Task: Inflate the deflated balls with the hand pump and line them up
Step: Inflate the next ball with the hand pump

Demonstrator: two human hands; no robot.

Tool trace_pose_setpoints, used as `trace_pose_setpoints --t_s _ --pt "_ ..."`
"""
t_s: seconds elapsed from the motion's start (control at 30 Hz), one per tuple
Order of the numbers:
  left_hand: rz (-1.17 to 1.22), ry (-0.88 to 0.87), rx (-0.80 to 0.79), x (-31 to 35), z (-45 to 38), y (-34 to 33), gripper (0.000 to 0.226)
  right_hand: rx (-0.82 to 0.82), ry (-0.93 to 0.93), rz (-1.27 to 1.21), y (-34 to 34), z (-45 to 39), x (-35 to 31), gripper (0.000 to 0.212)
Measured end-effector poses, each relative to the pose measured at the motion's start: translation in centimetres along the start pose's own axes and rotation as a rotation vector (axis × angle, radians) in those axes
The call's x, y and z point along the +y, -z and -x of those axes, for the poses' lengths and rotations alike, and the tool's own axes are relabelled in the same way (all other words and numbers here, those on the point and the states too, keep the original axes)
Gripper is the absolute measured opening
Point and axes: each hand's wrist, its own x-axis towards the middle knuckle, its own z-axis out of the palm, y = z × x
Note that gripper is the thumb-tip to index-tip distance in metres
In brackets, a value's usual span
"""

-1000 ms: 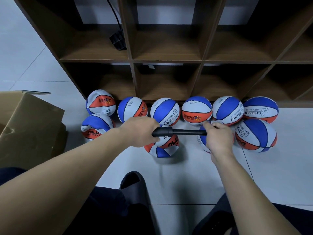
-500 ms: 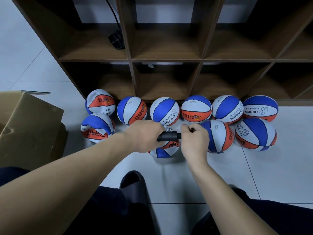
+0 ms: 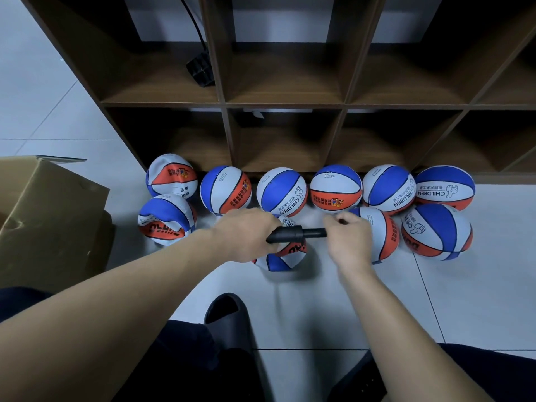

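Observation:
A black hand pump [image 3: 295, 234] lies level between my hands. My left hand [image 3: 246, 236] grips its barrel, and my right hand [image 3: 348, 242] grips the handle end, with a short length of rod showing between them. Under the pump sits a partly hidden red, white and blue ball [image 3: 281, 256]. Several balls of the same colours line the foot of the shelf, among them one at the far left [image 3: 171, 178] and one at the far right [image 3: 445, 188]. A wrinkled, softer ball [image 3: 165, 220] sits in front at the left.
A brown wooden cubby shelf [image 3: 278, 104] stands behind the balls, with a black object and cable [image 3: 200, 68] in one cubby. An open cardboard box [image 3: 49, 216] sits on the floor at the left. My black slipper [image 3: 229, 317] is in the foreground on grey tiles.
My right hand pushed the handle in toward my left hand, then drew it out a little again. The left hand and the balls stayed put.

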Motion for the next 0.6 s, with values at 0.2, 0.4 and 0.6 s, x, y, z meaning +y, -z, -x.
trace_pose_setpoints --t_s 0.2,0.4,0.6 --pt "-0.04 0.038 0.027 -1.3 -0.2 1.0 0.017 0.105 -0.06 -0.108 2.8 -2.3 0.2 0.045" --pt "-0.059 0.013 0.037 -0.5 -0.2 0.5 0.02 0.098 0.0 -0.037 0.3 -0.7 0.3 0.045" --pt "-0.062 0.001 0.027 0.1 -0.1 -0.4 0.029 0.059 0.055 0.008 -2.0 1.7 0.2 0.041"
